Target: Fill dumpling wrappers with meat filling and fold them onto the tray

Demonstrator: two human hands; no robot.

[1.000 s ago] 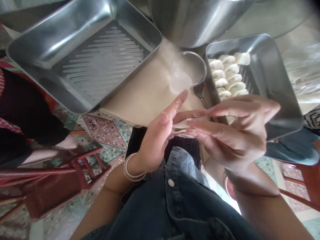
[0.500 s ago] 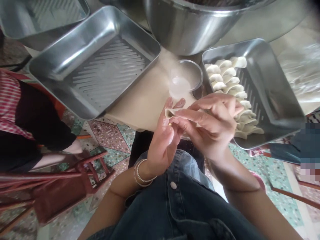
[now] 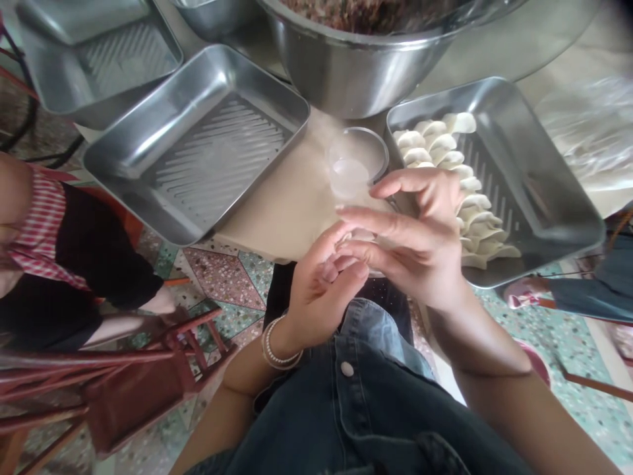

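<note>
Over the table's front edge my two hands meet around a dumpling (image 3: 363, 235), of which only a pale sliver of dough shows between the fingers. My left hand (image 3: 324, 284) is curled about it from the left, thumb laid across the front. From the right, the thumb and index finger of my right hand (image 3: 420, 241) close on the same spot, while its other fingers are raised and bent. Just beyond the fingers stands a clear plastic cup (image 3: 359, 155) with whitish liquid. To the right, rows of folded dumplings (image 3: 440, 142) lie in a metal tray (image 3: 554, 191).
A large steel bowl (image 3: 341, 72) of dark minced filling (image 3: 366, 14) stands at the back. Left of the cup lies a ridged metal tray (image 3: 212, 152), with another tray (image 3: 99, 56) behind it. A red wooden chair (image 3: 133, 402) and a seated person (image 3: 99, 251) are at left.
My left fingers have folded inward and its thumb has come across, so the dumpling, whose open end showed before, is mostly covered. My right fingers have spread somewhat. The view has shifted slightly.
</note>
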